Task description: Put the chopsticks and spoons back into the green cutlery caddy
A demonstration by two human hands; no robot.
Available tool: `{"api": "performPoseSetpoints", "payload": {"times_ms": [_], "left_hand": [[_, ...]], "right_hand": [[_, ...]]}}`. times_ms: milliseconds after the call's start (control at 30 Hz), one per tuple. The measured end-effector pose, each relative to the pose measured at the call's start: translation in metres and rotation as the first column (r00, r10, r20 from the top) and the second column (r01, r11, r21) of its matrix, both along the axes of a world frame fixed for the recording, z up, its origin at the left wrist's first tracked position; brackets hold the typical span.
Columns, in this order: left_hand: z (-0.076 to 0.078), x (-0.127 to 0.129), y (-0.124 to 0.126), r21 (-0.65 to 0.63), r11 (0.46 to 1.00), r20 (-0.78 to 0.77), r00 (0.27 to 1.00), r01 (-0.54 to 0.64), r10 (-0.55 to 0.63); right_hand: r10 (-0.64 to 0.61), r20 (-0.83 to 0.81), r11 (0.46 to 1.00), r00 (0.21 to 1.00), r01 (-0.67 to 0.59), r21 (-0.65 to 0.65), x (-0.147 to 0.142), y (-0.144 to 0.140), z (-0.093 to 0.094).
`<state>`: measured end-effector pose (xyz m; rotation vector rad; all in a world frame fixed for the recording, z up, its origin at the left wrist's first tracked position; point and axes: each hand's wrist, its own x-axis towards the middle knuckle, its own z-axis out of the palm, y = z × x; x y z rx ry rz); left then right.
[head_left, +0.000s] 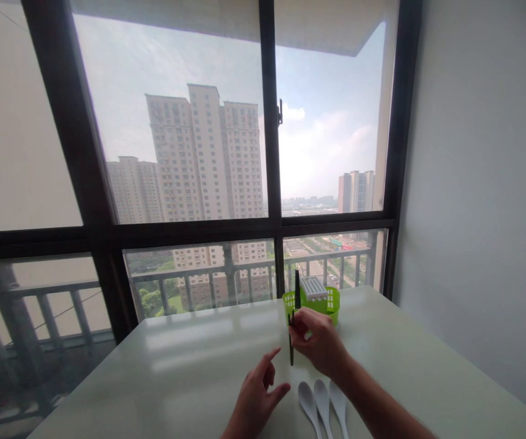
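Worktop (190, 378) bears a green basket (336, 313) near its far edge. The left hand (256, 393) is empty, thumb and forefinger parted; the right hand (317, 338) pinches narrow, holding dark chopsticks (291, 355) just before the basket, beyond three white spoons (321, 395).

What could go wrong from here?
The right hand, close to the green basket, could bump it. The dark chopsticks in its grasp might slip, as the left hand gives no support. The right forearm, beside the white spoons in this view, could nudge them.
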<state>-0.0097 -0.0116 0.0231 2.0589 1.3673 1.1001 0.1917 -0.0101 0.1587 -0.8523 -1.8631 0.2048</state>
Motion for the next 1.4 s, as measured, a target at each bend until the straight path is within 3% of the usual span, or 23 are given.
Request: {"api": "performPoseSetpoints", "payload": {"times_ms": [167, 400, 633, 833, 933, 1067, 1167, 1267, 1400], "left_hand": [[0.004, 0.0, -0.005, -0.009, 1.0, -0.069, 0.998, 0.011, -0.012], [-0.003, 0.008, -0.006, -0.105, 0.991, -0.194, 0.976, 0.083, -0.102], [0.001, 0.009, -0.007, -0.159, 0.984, -0.237, 0.965, 0.076, -0.113], [-0.002, 0.007, -0.006, -0.151, 0.982, -0.213, 0.966, 0.117, -0.147], [-0.007, 0.006, -0.002, -0.133, 0.989, -0.2, 0.975, 0.067, -0.093], [-0.01, 0.005, 0.0, -0.08, 0.995, -0.224, 0.974, -0.06, 0.04], [-0.008, 0.005, -0.002, -0.089, 0.995, -0.271, 0.962, -0.05, 0.024], [-0.006, 0.006, -0.003, -0.108, 0.993, -0.316, 0.949, -0.039, 0.003], [-0.005, 0.007, -0.004, -0.099, 0.994, -0.317, 0.948, -0.039, 0.005]], "right_hand": [[0.103, -0.184, 0.97, 0.978, -0.139, -0.199, -0.021, 0.006, -0.024], [0.117, -0.16, 0.95, 0.98, -0.158, -0.269, -0.018, 0.014, -0.043], [0.152, -0.35, 0.876, 0.924, -0.29, -0.386, -0.019, 0.012, -0.031], [0.145, -0.348, 0.852, 0.926, -0.296, -0.432, -0.023, 0.016, -0.026], [0.165, -0.324, 0.859, 0.932, -0.297, -0.416, -0.014, 0.027, -0.005], [0.08, -0.349, 0.935, 0.934, -0.192, -0.299, 0.016, 0.055, 0.054], [-0.094, -0.36, 0.991, 0.928, 0.053, -0.124, 0.034, 0.083, 0.089], [-0.275, -0.252, 0.961, 0.928, 0.269, -0.059, 0.032, 0.109, 0.092], [-0.322, -0.056, 0.941, 0.945, 0.313, -0.129, 0.011, 0.135, 0.065]]}}
